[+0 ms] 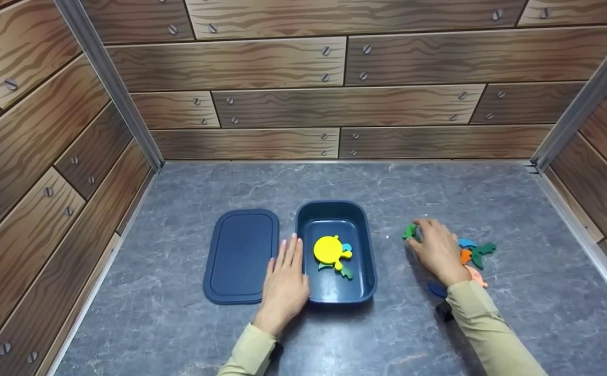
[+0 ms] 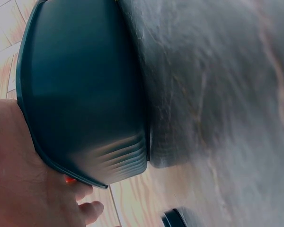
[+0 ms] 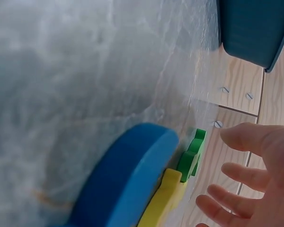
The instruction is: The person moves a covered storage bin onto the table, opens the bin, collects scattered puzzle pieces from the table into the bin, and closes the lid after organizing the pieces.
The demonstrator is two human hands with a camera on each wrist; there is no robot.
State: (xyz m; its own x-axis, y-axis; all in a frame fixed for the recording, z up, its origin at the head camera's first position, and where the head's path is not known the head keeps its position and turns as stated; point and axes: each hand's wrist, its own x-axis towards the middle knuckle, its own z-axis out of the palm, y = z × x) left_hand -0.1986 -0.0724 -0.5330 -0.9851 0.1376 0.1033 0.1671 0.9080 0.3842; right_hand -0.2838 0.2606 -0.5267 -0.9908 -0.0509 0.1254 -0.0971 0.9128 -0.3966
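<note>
My left hand (image 1: 286,284) lies with straight fingers along the left rim of a dark blue box (image 1: 372,271). The left wrist view shows that hand (image 2: 23,175) against the outside of the box (image 2: 85,94). Inside are a yellow turtle-like piece (image 1: 328,250) and green and light blue pieces partly under it. My right hand (image 1: 436,253) hovers over loose pieces, thumb and fingers apart round a small green piece (image 1: 409,231). In the right wrist view a gap separates the fingers from the green piece (image 3: 191,156), a yellow piece (image 3: 162,198) and a blue curved piece (image 3: 128,177).
A flat dark blue lid (image 1: 243,256) lies left of the box. Beside the right hand are orange (image 1: 465,256), dark green (image 1: 483,254), light blue (image 1: 467,243) and pink (image 1: 476,275) pieces. Wood-patterned walls (image 1: 334,104) enclose the grey marbled table (image 1: 141,313).
</note>
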